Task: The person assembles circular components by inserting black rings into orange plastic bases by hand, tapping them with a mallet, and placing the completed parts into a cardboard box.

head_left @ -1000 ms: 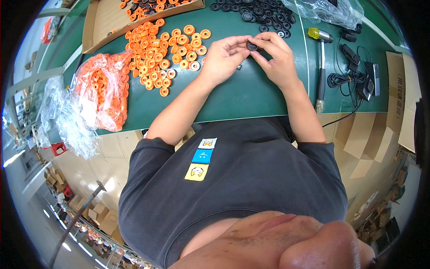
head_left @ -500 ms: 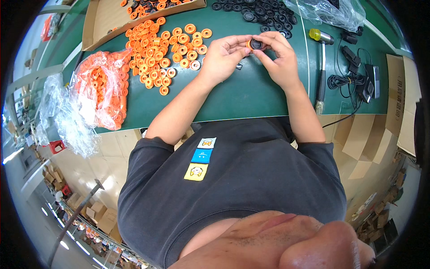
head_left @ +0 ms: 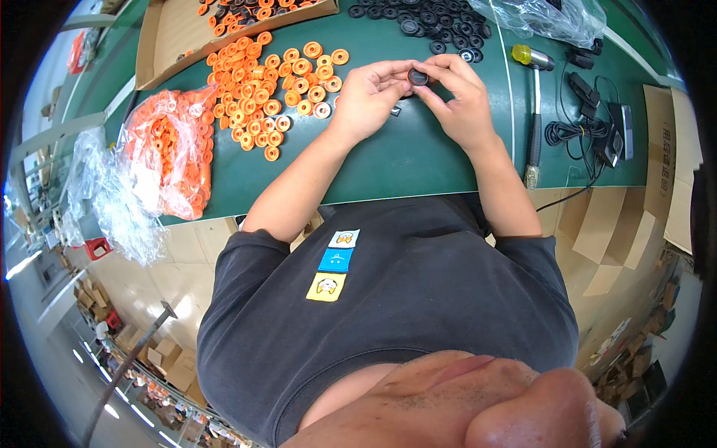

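Between the fingertips of both hands is a small round black wheel with a bit of orange at its left side. My left hand pinches it from the left, and my right hand grips it from the right with thumb and fingers. Left of my hands lies a spread of orange wheels, each with a hole in the middle. Beyond my right hand a cluster of black round discs covers the far part of the green table.
A cardboard tray holds orange and black pieces at the far left. Nearer stands a plastic bag of orange wheels. At right lie a hammer with a yellow head, coiled black cable and clear plastic wrap.
The black side of the held wheel has turned more toward me, with less orange showing. Both hands stay in nearly the same place, and the view has shifted slightly.
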`<state>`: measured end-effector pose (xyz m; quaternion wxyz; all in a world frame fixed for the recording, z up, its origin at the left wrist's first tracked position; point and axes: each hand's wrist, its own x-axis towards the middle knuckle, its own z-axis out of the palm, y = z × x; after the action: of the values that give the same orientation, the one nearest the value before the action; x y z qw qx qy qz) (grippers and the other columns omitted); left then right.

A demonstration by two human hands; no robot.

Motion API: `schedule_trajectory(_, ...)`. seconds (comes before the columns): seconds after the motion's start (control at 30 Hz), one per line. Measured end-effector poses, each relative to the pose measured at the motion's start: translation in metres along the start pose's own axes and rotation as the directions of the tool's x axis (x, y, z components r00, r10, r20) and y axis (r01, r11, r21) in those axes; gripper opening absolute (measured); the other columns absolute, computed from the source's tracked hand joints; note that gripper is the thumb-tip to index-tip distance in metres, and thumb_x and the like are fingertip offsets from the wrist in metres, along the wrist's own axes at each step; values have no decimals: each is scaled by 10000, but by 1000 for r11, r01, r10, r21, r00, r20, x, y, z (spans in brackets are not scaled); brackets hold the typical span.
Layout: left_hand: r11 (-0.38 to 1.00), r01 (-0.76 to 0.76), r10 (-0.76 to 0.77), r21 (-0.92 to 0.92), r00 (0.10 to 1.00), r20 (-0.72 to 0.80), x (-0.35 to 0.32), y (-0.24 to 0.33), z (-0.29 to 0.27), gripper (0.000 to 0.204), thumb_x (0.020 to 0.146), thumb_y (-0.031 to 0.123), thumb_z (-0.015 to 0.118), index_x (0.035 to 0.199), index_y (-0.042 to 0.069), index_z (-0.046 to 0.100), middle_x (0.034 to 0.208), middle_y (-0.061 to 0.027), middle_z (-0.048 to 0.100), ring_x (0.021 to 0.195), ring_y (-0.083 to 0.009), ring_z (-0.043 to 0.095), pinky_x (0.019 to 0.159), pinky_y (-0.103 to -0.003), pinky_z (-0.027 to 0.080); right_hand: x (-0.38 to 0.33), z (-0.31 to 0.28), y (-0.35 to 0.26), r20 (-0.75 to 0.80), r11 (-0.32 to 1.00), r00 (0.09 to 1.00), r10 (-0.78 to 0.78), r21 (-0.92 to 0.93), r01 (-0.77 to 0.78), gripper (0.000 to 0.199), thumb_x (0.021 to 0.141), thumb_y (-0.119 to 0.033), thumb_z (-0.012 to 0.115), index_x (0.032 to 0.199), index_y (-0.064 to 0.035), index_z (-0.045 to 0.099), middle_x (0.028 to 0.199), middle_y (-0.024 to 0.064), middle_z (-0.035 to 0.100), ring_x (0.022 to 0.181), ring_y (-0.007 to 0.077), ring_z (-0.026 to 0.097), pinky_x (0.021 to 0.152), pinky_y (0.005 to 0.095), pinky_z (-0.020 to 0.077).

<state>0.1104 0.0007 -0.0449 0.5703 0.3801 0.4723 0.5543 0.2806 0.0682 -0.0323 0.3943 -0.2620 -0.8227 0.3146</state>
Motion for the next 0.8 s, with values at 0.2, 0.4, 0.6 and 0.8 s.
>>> schedule_trajectory(0.2, 999, 39, -39, -3, 999, 1, 0, 2, -2, 342, 935, -45, 589, 1276, -68, 589, 1120, -115, 685, 994, -148, 665, 907, -272, 546, 0, 0, -3, 10, 1000, 1000, 0, -24, 0, 328, 764, -37, 773, 1083, -15, 703, 1019, 124, 643, 932, 281, 644, 803, 341, 527)
schedule_trajectory(0.4, 998, 53, -53, -41, 999, -6, 0, 4, -2, 344, 935, -37, 588, 1278, -66, 587, 1123, -126, 689, 991, -152, 669, 898, -275, 548, 0, 0, -3, 21, 999, 999, 34, -10, -34, 327, 765, -43, 772, 1084, -28, 706, 1025, 123, 644, 938, 278, 645, 805, 343, 530)
schedule_trajectory(0.6, 996, 47, -46, -71, 999, 14, 0, 5, -6, 310, 953, 36, 607, 1252, -44, 620, 1121, -113, 701, 957, -139, 675, 856, -262, 552, 1, 0, -4, 29, 999, 999, 36, -11, -36, 324, 763, -41, 770, 1080, -36, 705, 1023, 118, 642, 931, 275, 647, 796, 339, 533)
schedule_trajectory(0.8, 998, 46, -47, -34, 999, -24, 0, 7, 1, 289, 952, 78, 642, 1216, -39, 639, 1101, -105, 710, 927, -127, 676, 849, -254, 547, 0, 1, -3, 25, 1000, 1000, 12, -29, -11, 336, 760, -36, 768, 1089, -38, 699, 1019, 117, 638, 924, 282, 643, 788, 341, 533)
